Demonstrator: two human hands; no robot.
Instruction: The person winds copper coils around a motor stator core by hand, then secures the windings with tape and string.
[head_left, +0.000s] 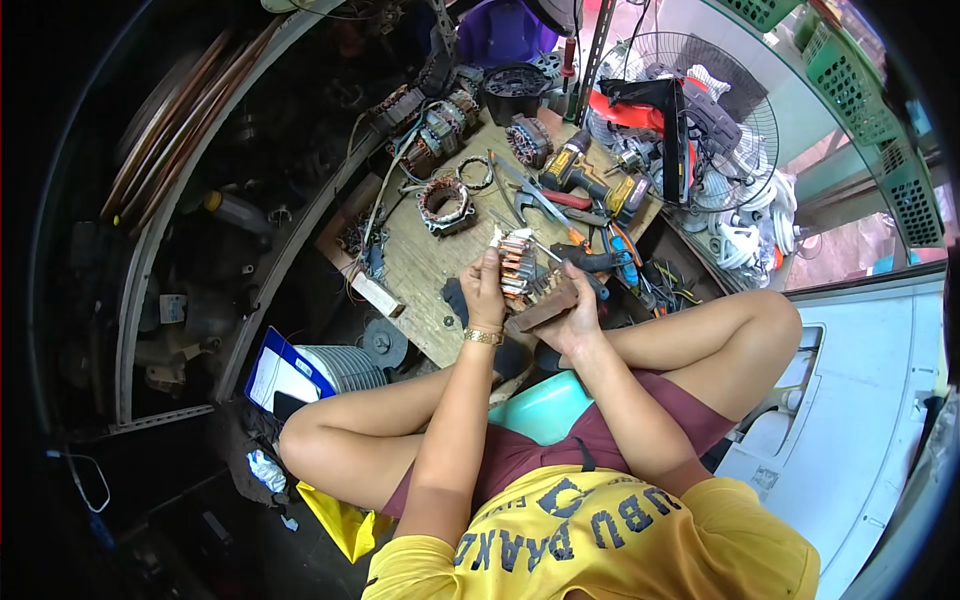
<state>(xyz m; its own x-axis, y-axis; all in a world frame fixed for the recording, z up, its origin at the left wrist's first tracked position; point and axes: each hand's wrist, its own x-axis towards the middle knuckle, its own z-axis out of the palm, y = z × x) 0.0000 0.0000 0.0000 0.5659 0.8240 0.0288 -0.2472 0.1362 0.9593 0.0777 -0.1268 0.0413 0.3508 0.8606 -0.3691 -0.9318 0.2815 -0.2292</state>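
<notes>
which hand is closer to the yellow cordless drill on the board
Right. The right hand sits below the yellow cordless drill, gripping a wooden block; the left hand holds the copper-wound stator, farther left.

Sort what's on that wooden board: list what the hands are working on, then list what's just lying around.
In hand:
- copper-wound motor stator, gripped by the left hand
- wooden block under it, steadied by the right hand

Lying about:
- another stator on the wooden board
- cordless drill
- wrench
- red-handled screwdriver
- standing fan
</notes>
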